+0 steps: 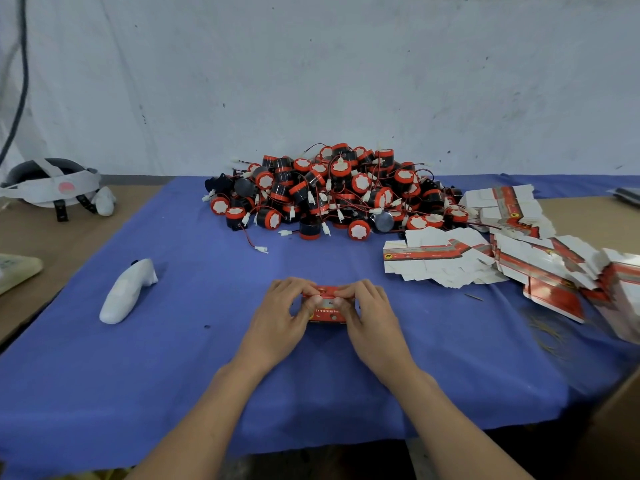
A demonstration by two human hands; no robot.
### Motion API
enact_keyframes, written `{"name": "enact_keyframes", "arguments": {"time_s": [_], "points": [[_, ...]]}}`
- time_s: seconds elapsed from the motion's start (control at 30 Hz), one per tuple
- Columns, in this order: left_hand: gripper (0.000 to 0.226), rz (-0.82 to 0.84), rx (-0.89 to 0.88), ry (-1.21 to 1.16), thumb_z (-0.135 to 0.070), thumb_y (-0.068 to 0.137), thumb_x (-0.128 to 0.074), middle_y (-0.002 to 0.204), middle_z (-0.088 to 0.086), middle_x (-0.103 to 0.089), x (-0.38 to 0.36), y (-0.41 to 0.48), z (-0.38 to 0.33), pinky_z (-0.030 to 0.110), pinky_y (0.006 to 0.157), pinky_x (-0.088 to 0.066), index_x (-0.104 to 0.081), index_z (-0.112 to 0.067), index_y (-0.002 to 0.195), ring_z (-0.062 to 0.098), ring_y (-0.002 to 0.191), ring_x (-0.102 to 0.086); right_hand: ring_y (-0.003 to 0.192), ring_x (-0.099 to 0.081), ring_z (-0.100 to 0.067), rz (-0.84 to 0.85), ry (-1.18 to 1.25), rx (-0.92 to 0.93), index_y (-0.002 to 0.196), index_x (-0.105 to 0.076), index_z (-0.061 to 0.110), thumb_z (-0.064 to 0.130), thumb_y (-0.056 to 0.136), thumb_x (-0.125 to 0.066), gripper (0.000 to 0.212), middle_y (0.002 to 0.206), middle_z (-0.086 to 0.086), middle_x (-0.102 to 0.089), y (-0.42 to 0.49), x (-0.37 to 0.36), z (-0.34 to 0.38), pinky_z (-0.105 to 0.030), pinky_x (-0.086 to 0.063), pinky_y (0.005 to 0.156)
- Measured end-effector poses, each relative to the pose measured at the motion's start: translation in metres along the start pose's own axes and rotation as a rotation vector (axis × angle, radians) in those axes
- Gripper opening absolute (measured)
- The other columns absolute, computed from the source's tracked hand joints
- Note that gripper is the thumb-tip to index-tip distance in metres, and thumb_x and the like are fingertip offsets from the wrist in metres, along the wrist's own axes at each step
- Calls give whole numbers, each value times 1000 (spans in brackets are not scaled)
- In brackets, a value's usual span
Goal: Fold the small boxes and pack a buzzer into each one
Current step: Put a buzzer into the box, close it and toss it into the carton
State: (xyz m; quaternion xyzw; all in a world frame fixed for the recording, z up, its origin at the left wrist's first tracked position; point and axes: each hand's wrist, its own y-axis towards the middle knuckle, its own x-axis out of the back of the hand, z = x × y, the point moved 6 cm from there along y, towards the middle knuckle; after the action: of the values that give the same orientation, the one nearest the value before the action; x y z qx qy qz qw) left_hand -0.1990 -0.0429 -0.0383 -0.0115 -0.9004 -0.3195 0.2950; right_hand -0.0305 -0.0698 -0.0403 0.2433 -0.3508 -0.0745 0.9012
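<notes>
Head cam: left hand (281,308) and right hand (369,311) both pinch a small red printed cardboard box (327,305); looks like flap-closing; next probably tuck it shut.

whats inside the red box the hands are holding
Nothing inside shows. The left hand and right hand grip the small red box by its ends, fingers over its top. Whether it is packed yet cannot be told.
</notes>
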Motion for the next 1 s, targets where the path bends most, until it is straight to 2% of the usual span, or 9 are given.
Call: {"name": "enact_keyframes", "arguments": {"time_s": [0.33, 0.47, 0.63, 0.77, 0.87, 1.0], "points": [[26, -2, -4, 14, -63, 93, -46, 115, -31, -57, 1, 1, 0, 10, 78, -41, -59, -40, 93, -5, 110, -47, 101, -44, -3, -35, -41, 18, 104, -60, 23, 33, 103, -55, 11, 107, 19, -56, 0, 2, 3, -25, -48, 75], [21, 27, 71, -17, -65, 87, -48, 113, -37, -57, 0, 1, 1, 12, 78, -42, -55, -48, 96, -6, 112, -47, 102, -43, -4, -24, -38, 2, 104, -59, 23, 33, 103, -55, 10, 108, 19, -56, 0, 2, 1, -26, -49, 76], [35, 40, 162, -63, -66, 83, -50, 114, -19, -57, 0, 0, 5, 15, 80, -45, -53, -48, 112, -4, 109, -51, 106, -45, -1, -71, 89, -76, 102, -59, 25, 30, 103, -56, 6, 108, 21, -57, 0, 6, -6, -17, -46, 77], [21, 41, 180, -115, -50, 91, -58, 117, -16, -58, 2, 0, 4, 13, 80, -44, -56, -46, 111, -5, 109, -51, 108, -43, 5, -88, 188, -118, 99, -60, 24, 28, 103, -56, 6, 107, 21, -59, 0, 10, -7, -6, -39, 79], [20, 52, 121, -111, -35, 96, -61, 118, -25, -56, 2, 1, 0, 9, 79, -44, -55, -49, 110, -5, 112, -50, 107, -44, 4, -77, 199, -108, 99, -60, 24, 28, 103, -56, 6, 106, 19, -60, -1, 10, -5, -5, -39, 78], [23, 35, 84, -84, -28, 96, -63, 118, -24, -55, 3, 2, -2, 7, 78, -44, -57, -50, 98, -5, 112, -51, 105, -45, 4, -76, 206, -85, 96, -58, 28, 23, 102, -58, 8, 104, 19, -60, -1, 10, -3, -6, -40, 77]]}}
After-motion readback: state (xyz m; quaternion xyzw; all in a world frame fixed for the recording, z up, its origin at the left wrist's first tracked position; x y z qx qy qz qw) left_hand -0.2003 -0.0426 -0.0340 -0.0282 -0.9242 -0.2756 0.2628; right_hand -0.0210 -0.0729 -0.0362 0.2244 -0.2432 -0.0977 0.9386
